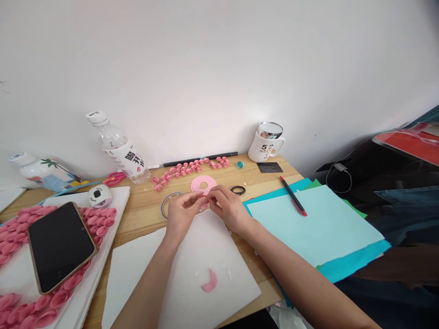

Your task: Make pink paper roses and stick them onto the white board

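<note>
My left hand [181,212] and my right hand [231,210] meet over the far end of a white sheet [192,269]. Their fingertips pinch a small pink paper strip [204,206], mostly covered by the fingers. Just beyond them lie pink paper rings [195,183] with a hole in the middle. A tape roll [163,209] is beside my left hand, and a black ring-shaped item [238,190] lies near the right. Nearer me, a curved pink paper scrap [210,281] rests on the sheet. Several rolled pink paper flowers [183,169] line the back.
At left, a phone [61,246] lies on a board with pink flowers; a water bottle [125,153] and pink-handled scissors [115,178] stand behind. A lidded mug [265,142] is at the back right. Light blue paper [315,228] carries a pen [293,195]. The wall closes the back.
</note>
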Demonstrator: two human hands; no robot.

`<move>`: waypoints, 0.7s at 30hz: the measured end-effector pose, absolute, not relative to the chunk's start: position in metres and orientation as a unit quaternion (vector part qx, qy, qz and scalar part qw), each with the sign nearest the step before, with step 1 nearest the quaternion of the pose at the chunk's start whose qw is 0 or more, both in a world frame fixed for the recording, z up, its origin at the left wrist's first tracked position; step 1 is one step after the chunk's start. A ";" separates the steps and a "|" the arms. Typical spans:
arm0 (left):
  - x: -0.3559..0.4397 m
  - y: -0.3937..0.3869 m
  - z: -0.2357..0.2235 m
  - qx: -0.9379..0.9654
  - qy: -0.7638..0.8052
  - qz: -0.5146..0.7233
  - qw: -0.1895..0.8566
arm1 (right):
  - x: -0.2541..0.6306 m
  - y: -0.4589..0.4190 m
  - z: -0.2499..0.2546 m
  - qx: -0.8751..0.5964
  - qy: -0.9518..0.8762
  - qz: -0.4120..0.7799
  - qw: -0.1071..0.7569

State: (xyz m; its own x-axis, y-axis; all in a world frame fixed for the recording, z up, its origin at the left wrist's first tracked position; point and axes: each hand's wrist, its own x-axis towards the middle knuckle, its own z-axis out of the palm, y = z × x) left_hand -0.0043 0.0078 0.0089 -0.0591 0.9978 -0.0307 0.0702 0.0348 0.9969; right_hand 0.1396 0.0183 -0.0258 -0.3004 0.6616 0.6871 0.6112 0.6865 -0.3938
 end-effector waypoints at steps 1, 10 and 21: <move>-0.003 0.008 0.009 0.493 0.543 0.488 0.473 | 0.139 0.018 -0.026 -0.397 -0.803 0.029 0.443; 0.004 0.003 0.012 0.467 0.530 0.520 0.480 | 0.131 0.015 -0.026 -0.457 -0.688 0.199 0.528; 0.009 0.004 -0.003 0.441 0.508 0.541 0.505 | 0.130 0.014 -0.022 -0.505 -0.605 0.282 0.548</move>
State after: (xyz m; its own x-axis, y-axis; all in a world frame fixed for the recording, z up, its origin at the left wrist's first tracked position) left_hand 0.0088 0.0041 -0.0027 -0.1008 0.9943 -0.0348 -0.0984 0.0249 0.9948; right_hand 0.1304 0.0141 -0.0222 0.1102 0.9193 0.3779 0.3017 0.3314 -0.8940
